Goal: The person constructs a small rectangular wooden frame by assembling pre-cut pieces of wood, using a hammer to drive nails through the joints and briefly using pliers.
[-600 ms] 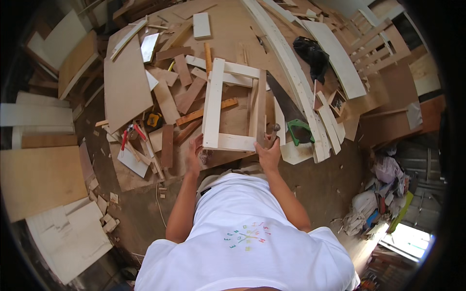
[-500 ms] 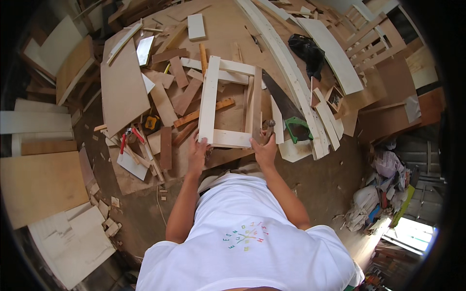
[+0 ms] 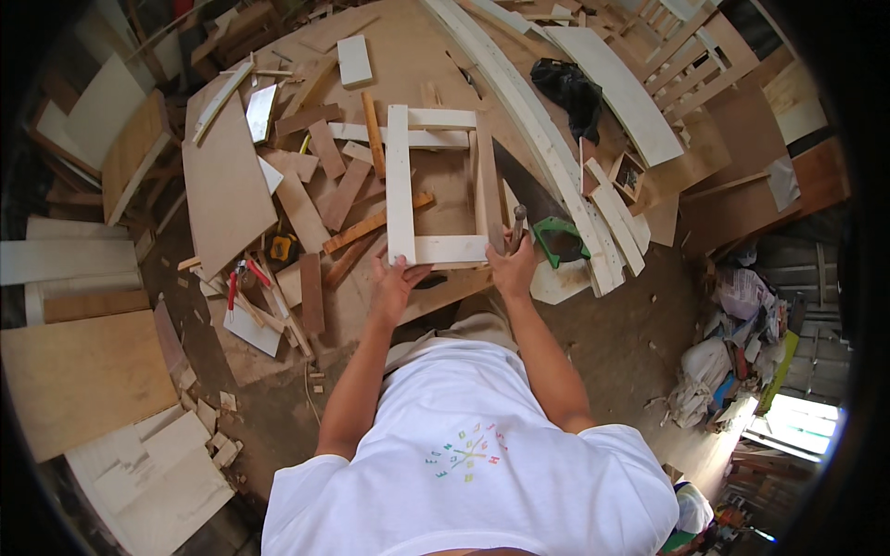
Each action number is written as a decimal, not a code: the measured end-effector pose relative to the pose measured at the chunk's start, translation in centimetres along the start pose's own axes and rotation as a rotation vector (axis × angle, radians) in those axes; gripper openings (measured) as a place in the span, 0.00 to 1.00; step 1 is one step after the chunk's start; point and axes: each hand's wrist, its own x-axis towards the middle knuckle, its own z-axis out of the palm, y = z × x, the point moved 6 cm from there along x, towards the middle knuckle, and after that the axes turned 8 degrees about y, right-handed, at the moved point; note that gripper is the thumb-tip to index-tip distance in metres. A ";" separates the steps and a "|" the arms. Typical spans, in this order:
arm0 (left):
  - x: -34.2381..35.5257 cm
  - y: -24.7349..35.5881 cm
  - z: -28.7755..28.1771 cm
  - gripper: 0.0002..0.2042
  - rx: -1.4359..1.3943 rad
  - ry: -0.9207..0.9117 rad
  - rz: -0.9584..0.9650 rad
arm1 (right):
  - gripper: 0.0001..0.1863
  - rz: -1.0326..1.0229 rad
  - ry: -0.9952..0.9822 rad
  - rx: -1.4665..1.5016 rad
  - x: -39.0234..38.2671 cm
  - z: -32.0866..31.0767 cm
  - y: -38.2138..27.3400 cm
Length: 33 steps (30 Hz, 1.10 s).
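A rectangular wooden frame [image 3: 399, 185] of pale boards, with browner wood on its right side, is held in front of me over the cluttered worktable. My left hand [image 3: 391, 289] is closed on its near left corner, thumb up against the board and fingers curled beneath the near rail. At the near right corner, my right hand [image 3: 512, 271] grips the frame and also a hammer [image 3: 519, 221], whose head points up and away from me. How the fingers divide between hammer and frame is hidden. Just right of them lies a handsaw with a green handle [image 3: 560, 243].
Scrap boards cover the table [image 3: 408, 56], left and beyond. Red-handled pliers [image 3: 232, 287] and a yellow-black tape measure [image 3: 282, 247] lie at left. Long pale beams [image 3: 519, 102] run along the right, near a black bag [image 3: 567, 97] and a small wooden box [image 3: 628, 176].
The frame has turned slightly and now sits squarer to me. My left hand has shifted under its near left corner, fingers showing below the rail. The whole view has swung a little.
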 end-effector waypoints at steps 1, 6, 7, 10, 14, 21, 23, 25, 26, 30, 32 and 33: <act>-0.2 -1.2 0.1 0.26 -0.034 0.013 -0.035 | 0.24 -0.040 0.026 -0.024 0.5 -0.3 0.6; 0.7 -3.3 0.2 0.26 -0.041 -0.016 -0.057 | 0.23 -0.124 0.090 -0.048 1.3 -1.2 2.5; 1.0 -3.1 0.1 0.26 -0.021 -0.016 -0.062 | 0.23 -0.111 0.082 -0.077 1.1 -1.2 2.7; 1.1 -2.9 -0.1 0.29 -0.004 0.000 -0.066 | 0.22 -0.088 0.052 -0.087 0.7 -1.0 2.2; 0.7 -2.1 0.4 0.33 0.160 0.079 -0.068 | 0.19 -0.175 0.109 -0.058 0.3 -1.6 1.1; -0.5 -0.5 0.2 0.31 0.863 0.411 0.399 | 0.18 -0.056 -0.070 -0.048 -1.6 -3.0 -0.8; -3.8 2.4 5.8 0.28 1.375 0.538 0.913 | 0.17 -0.086 -0.064 -0.027 -1.6 -4.4 -0.5; -5.2 3.3 10.1 0.23 1.309 0.378 1.053 | 0.16 -0.033 -0.105 0.030 -1.5 -5.5 -0.4; -5.6 2.8 11.8 0.20 1.271 0.297 1.115 | 0.16 -0.005 -0.125 0.057 -1.5 -6.1 -0.1; -4.2 -1.6 16.6 0.11 1.018 -0.129 0.895 | 0.14 0.059 -0.126 0.071 0.5 -8.3 0.6; -3.2 -4.5 19.1 0.11 1.023 -0.240 0.739 | 0.12 0.147 -0.141 0.026 2.6 -9.9 1.7; -2.8 -6.1 20.5 0.11 1.026 -0.296 0.654 | 0.12 0.198 -0.149 0.003 3.6 -10.8 2.6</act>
